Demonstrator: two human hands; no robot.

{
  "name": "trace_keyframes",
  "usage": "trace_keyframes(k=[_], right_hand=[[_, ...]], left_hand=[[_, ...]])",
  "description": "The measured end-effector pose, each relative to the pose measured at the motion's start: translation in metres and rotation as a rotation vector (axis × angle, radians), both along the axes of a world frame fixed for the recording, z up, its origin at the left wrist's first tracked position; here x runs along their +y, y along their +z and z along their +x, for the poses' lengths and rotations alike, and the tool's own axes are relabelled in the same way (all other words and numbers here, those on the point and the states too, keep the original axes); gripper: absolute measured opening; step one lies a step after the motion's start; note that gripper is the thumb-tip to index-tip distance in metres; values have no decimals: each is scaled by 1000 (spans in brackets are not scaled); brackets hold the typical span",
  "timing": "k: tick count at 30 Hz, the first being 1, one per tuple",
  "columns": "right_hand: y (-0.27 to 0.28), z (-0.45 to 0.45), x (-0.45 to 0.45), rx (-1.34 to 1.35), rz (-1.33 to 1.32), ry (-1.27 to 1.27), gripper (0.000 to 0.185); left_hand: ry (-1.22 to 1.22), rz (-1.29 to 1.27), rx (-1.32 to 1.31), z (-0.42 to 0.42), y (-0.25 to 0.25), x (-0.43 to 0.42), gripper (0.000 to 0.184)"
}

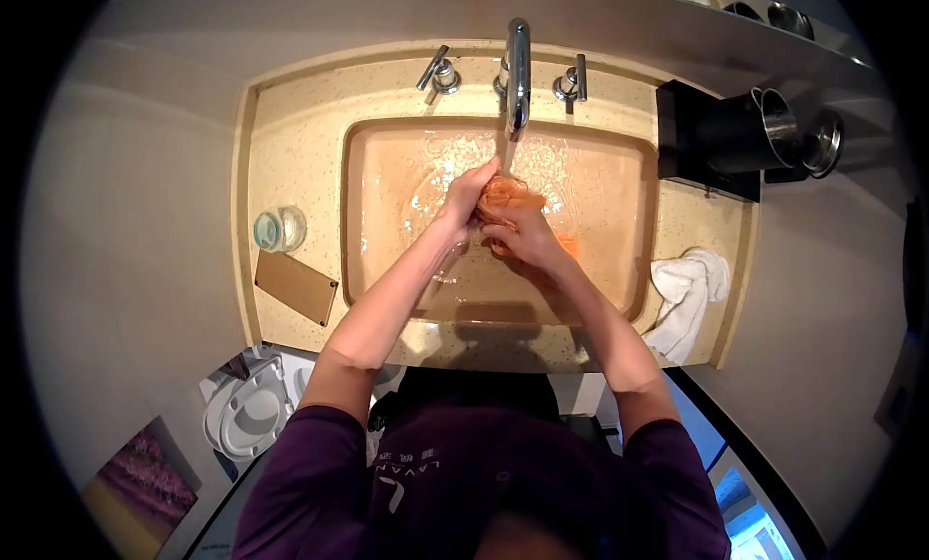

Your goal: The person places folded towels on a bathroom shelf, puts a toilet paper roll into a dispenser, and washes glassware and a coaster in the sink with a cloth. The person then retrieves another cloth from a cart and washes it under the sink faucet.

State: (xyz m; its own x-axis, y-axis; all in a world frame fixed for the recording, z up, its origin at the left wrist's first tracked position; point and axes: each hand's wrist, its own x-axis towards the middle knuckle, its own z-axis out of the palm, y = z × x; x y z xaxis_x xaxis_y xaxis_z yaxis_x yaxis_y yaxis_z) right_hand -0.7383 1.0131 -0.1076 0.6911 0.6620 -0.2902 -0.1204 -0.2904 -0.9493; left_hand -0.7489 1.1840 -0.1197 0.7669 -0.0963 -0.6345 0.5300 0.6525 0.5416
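Speckled counter [295,124] frames a wet sink [605,284] as you grip an orange cloth [505,192] just below the running faucet [519,71], your left hand [466,194] cupped around one side and your right hand [527,235] clasping the other. Glasses [280,229] and a brown board [296,287] sit at left; a rumpled white towel [687,287] lies at right.

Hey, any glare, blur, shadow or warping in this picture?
Head view: wide-angle bowing along the counter, black rounded border; head view: bright glints on water and faucet; head view: dark shadow across the sink's near side; head view: orange item looks slightly blurred.
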Motion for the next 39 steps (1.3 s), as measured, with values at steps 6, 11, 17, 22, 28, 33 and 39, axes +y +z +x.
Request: trace_keyframes(k=[6, 11, 17, 22, 28, 33, 39], right_hand=[[22, 20, 8, 318, 101, -142, 32], [46, 41, 8, -725, -393, 391, 29], [37, 52, -5, -1382, -423, 269, 28], [15, 22, -6, -709, -505, 293, 32], [48, 14, 3, -477, -329, 148, 31], [45, 18, 15, -477, -632, 108, 20], [30, -1, -1, -452, -455, 33, 19]], left_hand=[[519, -108, -203, -15, 17, -43, 57], [283, -187, 64, -7, 21, -21, 46], [-36, -108, 238, 9, 12, 2, 50], [26, 31, 108, 17, 14, -1, 42], [51, -106, 119, 10, 27, -9, 44], [56, 9, 99, 21, 26, -18, 45], [129, -5, 112, 16, 20, -6, 43]])
